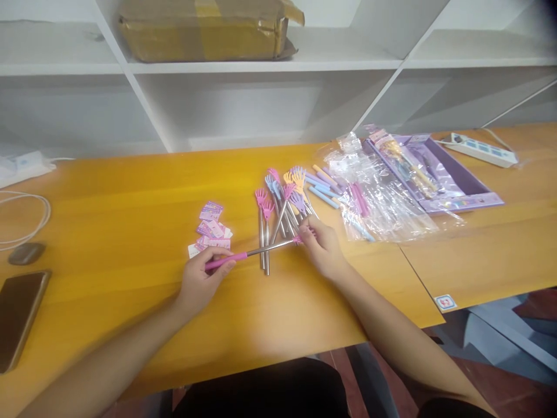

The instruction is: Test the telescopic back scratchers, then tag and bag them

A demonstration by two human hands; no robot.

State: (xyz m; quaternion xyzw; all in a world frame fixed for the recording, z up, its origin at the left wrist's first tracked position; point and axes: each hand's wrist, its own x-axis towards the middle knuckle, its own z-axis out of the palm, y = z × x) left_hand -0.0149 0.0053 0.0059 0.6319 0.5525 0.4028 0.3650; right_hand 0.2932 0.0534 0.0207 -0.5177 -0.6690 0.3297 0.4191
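Between my two hands stretches a back scratcher (270, 247) with a pink handle, a metal rod and a pink hand-shaped head. My left hand (204, 278) is closed around the pink handle. At the other end, the fingers of my right hand (321, 244) pinch the pink head, which they partly cover. Just beyond lies a pile of back scratchers (285, 197) with metal rods and pink, blue, yellow and purple heads. Small pink and purple printed cards (213, 228) lie in a loose stack past my left hand. Loose coloured handle tubes (324, 187) rest right of the pile.
Clear plastic bags (383, 197) overlap a purple display box (461, 174) on the right. Behind it sits a power strip (483, 150). A phone (21, 319), a dark small case (26, 253) and a white cable (46, 215) lie left. White shelves hold a taped carton (200, 32).
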